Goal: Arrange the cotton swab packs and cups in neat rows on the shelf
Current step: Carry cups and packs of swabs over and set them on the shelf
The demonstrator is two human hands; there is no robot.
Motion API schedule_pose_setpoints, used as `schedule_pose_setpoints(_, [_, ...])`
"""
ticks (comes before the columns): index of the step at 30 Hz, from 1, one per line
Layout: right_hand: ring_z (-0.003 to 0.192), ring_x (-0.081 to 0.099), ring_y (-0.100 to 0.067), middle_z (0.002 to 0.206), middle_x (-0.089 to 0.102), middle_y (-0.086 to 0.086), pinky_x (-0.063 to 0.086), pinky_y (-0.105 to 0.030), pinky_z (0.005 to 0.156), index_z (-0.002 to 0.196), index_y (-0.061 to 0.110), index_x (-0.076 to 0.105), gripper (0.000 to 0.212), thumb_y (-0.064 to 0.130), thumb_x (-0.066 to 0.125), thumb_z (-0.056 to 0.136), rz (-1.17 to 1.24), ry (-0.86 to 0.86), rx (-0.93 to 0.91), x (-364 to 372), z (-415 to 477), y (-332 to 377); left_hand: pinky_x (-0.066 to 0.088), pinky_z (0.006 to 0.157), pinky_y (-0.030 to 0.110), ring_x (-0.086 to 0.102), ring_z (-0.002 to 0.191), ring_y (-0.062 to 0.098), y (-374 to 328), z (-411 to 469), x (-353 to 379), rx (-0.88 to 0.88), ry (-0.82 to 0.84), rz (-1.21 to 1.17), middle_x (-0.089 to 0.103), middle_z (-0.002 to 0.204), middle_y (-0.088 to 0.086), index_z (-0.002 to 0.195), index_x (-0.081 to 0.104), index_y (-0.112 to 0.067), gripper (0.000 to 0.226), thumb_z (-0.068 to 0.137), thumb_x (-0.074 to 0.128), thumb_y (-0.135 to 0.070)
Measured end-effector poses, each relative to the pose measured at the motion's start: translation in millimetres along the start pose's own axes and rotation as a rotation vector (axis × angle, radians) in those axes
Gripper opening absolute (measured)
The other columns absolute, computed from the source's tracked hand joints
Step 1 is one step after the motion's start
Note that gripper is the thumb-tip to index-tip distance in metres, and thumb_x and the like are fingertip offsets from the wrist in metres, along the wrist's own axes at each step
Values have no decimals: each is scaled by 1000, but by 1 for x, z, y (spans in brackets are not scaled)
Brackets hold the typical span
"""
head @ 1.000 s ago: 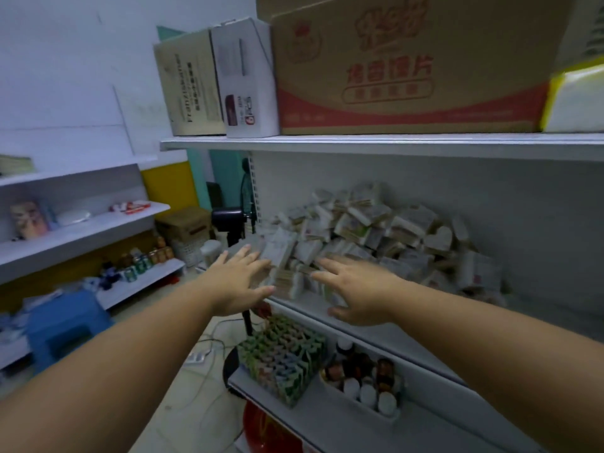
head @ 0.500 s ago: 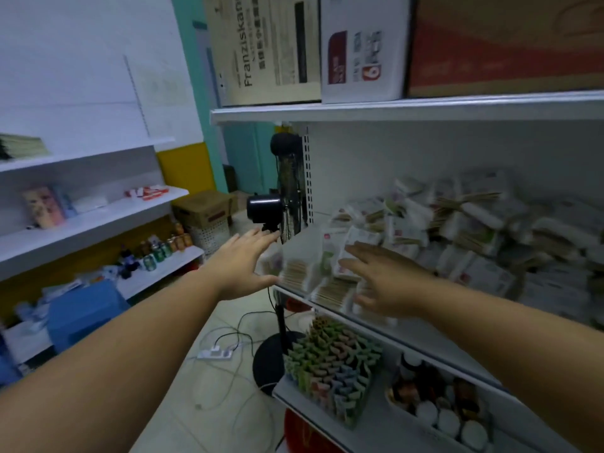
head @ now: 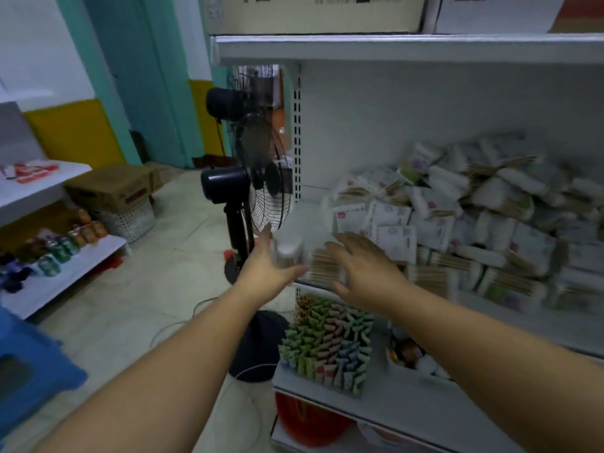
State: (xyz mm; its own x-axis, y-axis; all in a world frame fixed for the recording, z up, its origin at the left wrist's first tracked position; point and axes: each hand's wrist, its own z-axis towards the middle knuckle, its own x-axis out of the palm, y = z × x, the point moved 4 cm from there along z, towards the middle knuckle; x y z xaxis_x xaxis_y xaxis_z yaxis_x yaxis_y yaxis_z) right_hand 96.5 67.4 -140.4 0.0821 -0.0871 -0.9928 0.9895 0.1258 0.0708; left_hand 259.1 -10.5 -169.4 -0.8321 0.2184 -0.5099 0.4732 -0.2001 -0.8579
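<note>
Left hand (head: 266,273) at the front left corner of the shelf (head: 510,322), curled round a clear cup (head: 287,253) of swabs; fingers (head: 266,233) up along the cup's left side, thumb across below its base; cup upright, just at the shelf's front edge, blurred, so resting or lifted impossible to tell.

Right hand (head: 366,269) just beside the cup, palm down, fingers (head: 346,238) spread and relaxed, holding nothing; poised over the front packs with wooden sticks showing; touching them or hovering impossible to tell.

Cotton swab packs (head: 457,223) in a loose heap over the middle and right of the shelf, piled higher toward the back wall, lying at all angles; flatter packs along the front edge.

Black standing fan (head: 261,191) on the floor (head: 147,289) just left of the shelf, grille toward the shelf post.

Lower shelf (head: 408,403) with a block of coloured packets (head: 327,344) on end, and a tub (head: 408,358) of small jars to their right; red bucket (head: 307,423) beneath.

Cardboard boxes (head: 310,11) on the top shelf (head: 392,47).

Blue stool (head: 26,371) at lower left; side shelving (head: 65,273) at far left with cans in a row.
</note>
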Motion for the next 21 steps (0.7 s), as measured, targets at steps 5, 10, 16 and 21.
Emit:
schedule_pose_setpoints(5, [140, 18, -28, 155, 17, -6, 16, -38, 114, 146, 20, 25, 67, 37, 55, 89, -60, -13, 35, 11, 21, 8, 38, 90, 25, 47, 116, 15, 9, 9, 8, -19, -51, -184, 48, 132, 1, 145, 25, -15, 92, 71, 80, -14])
schedule_pose_setpoints(10, [119, 39, -29, 133, 41, -9, 30, -37, 99, 139, 16, 35, 62, 32, 57, 83, -140, -68, 4, 19, 37, 8, 44, 90, 29, 52, 111, 14, 14, 13, 6, -75, -53, -350, 52, 121, -3, 136, 37, -13, 78, 72, 81, -14])
schedule_pose_setpoints(16, [118, 45, -24, 130, 49, -3, 35, -32, 97, 136, 19, 41, 61, 37, 58, 80, 57, -151, 31, 15, 47, 9, 51, 94, 42, 65, 100, 21, 23, 15, -12, -192, -81, -565, 68, 109, 4, 120, 57, -10, 49, 74, 76, -9])
schedule_pose_setpoints(21, [89, 59, -13, 98, 65, 6, 45, -29, 72, 106, 26, 59, 29, 41, 64, 81, 1256, -282, 466, -18, 32, 3, 53, 71, 34, 64, 84, 25, 11, 6, -26, -288, -111, -999, 67, 105, 17, 116, 59, -6, 26, 91, 53, -7])
